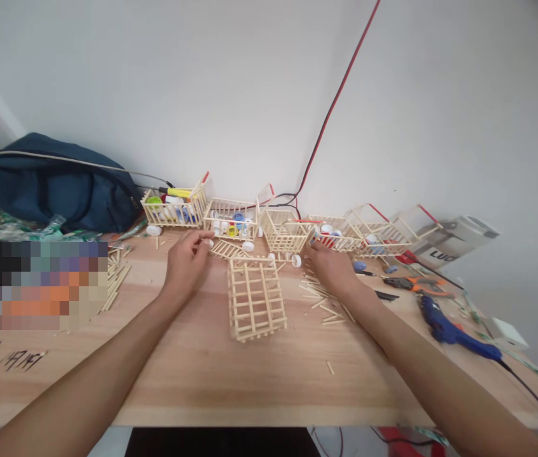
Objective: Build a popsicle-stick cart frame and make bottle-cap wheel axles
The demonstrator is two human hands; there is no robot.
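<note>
My left hand (187,261) is open, fingers stretched towards a white wheel at the left end of a small stick cart (231,219) with coloured bottle caps inside. My right hand (330,265) has its fingers bent at the right corner of another stick cart (288,231), which has white wheels; its fingertips are partly hidden. In front of the carts lies a stick lattice frame (257,298). A flat stick panel (228,249) rests behind it, near my left fingers. Loose thin sticks (328,308) lie under and beside my right hand.
More cap-filled carts stand at the left (174,208), and right (383,238). Orange-handled pliers (416,284) and a blue glue gun (459,333) with a cord lie at right. A blue bag (59,184) leans on the wall, near more sticks (115,279).
</note>
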